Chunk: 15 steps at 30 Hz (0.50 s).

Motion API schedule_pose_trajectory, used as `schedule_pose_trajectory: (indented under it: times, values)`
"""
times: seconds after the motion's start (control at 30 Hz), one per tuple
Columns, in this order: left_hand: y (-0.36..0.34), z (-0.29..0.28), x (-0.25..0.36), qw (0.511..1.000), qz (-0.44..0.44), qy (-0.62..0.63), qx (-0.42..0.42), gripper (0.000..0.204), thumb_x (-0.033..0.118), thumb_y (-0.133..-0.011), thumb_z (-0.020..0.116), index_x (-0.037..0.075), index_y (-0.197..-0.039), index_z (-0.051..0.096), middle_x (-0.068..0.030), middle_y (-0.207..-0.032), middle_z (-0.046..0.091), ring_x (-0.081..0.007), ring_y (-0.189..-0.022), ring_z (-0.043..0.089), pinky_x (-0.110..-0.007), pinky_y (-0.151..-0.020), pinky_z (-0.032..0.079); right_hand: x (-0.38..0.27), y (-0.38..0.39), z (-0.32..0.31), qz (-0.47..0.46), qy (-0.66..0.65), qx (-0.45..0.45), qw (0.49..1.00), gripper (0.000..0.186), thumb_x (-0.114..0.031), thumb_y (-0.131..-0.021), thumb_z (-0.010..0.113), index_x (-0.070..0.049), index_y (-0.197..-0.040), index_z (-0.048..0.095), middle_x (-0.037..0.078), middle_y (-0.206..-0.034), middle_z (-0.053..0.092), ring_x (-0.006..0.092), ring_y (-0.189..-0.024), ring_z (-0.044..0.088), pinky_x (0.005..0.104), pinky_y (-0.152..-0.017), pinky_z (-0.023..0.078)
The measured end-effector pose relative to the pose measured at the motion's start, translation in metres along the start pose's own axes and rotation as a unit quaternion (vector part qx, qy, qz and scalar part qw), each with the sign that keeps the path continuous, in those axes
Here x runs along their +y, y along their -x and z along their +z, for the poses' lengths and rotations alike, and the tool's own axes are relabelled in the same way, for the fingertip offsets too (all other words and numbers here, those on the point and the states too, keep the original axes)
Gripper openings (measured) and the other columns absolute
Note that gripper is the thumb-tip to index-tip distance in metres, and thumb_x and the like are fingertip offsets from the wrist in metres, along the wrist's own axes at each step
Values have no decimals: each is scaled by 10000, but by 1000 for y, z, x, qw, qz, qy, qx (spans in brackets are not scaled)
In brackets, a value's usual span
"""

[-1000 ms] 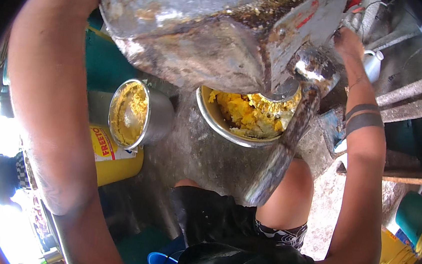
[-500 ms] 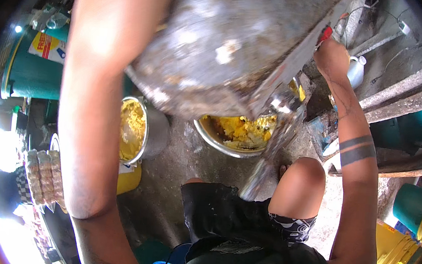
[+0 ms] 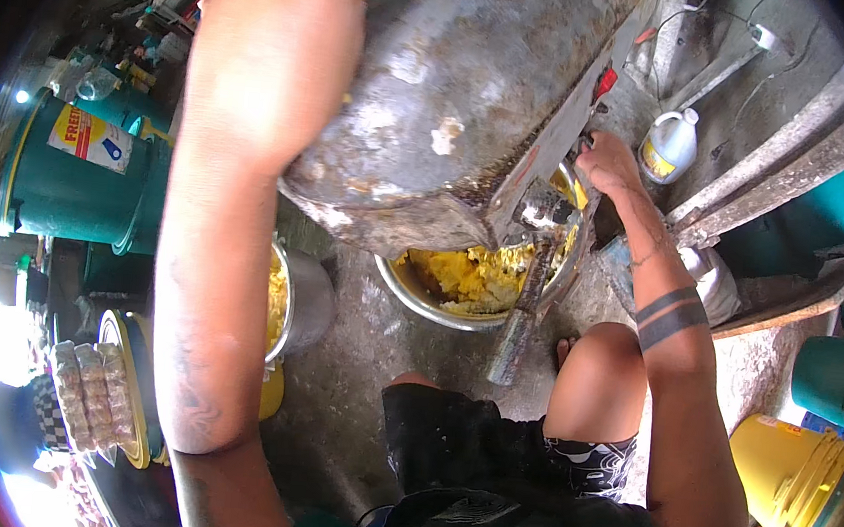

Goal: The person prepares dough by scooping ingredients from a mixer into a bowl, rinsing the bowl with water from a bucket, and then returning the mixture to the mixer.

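A big worn metal pan or hopper (image 3: 437,94), grey and stained, fills the upper middle. My left hand (image 3: 284,1) reaches over its left side; the fingers are hidden beyond the top edge. To the right of the pan, my right hand (image 3: 609,164) has its fingers curled in beside the metal side plate, just below a red part (image 3: 606,82). What they grip is too small to make out. A metal spout with a scuffed handle-like rod (image 3: 513,344) slants down from the pan's near corner. Underneath sits a metal basin (image 3: 409,298) of crumbly yellow mash (image 3: 471,280).
A metal pot (image 3: 310,304) with more yellow mash stands left of the basin. Green buckets (image 3: 68,177) are at the left, yellow lids or buckets (image 3: 785,476) at the right. A white jug (image 3: 669,145) stands near wooden beams (image 3: 781,175). Packed goods (image 3: 94,400) lie lower left.
My right hand has moved down and away from the red part. More of my left hand shows over the pan, and the whole view has shifted a little.
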<state>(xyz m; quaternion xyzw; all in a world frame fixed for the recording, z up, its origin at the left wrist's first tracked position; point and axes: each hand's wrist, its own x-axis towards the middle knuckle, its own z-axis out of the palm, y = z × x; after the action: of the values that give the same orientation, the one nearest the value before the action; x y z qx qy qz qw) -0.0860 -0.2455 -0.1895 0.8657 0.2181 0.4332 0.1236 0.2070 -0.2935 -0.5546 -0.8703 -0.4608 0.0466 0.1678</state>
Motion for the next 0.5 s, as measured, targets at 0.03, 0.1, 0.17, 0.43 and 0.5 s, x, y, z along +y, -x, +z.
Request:
schedule_pose_trajectory:
  times: [0.03,0.1,0.17,0.43,0.5]
  values:
    - [3,-3,10,1000,-11,-3,-11,815,638,-1015,279,-39,-1458,382,-261,-1462,416,-341,-1383,395,-384,-1140,306,-14,2,-13,31,-63,-17,997,304,-213,-807,615,31,-969,697,252,-947,707,418,-903,690,488,-780,540]
    - [4,0,27,998,-44,-3,-34,806,629,-1021,279,-43,-1455,382,-261,-1456,419,-339,-1378,399,-381,-1135,312,-19,-3,-40,58,-122,-31,990,293,-201,-798,619,54,-927,683,254,-911,708,418,-872,693,481,-743,534]
    - [-3,11,28,995,-93,-8,-23,783,612,-1028,290,-40,-1448,394,-252,-1453,425,-334,-1359,417,-377,-1127,319,-5,-7,-59,126,-399,27,908,257,-186,-786,621,62,-843,659,265,-855,690,438,-819,677,464,-708,517]
    - [-19,-1,-52,992,83,-59,-71,663,495,-1067,209,11,-1496,355,-131,-1531,391,-257,-1417,345,-403,-1183,195,-50,-10,-87,37,-21,-4,999,227,-197,-814,616,-55,-950,729,229,-893,711,403,-938,693,491,-805,556]
    - [-23,6,-48,992,80,-48,-84,700,532,-1056,238,0,-1500,336,-160,-1530,382,-280,-1435,321,-413,-1197,169,-28,-8,-50,58,-30,-16,998,238,-217,-828,613,-57,-958,732,225,-898,714,406,-936,694,488,-809,558]
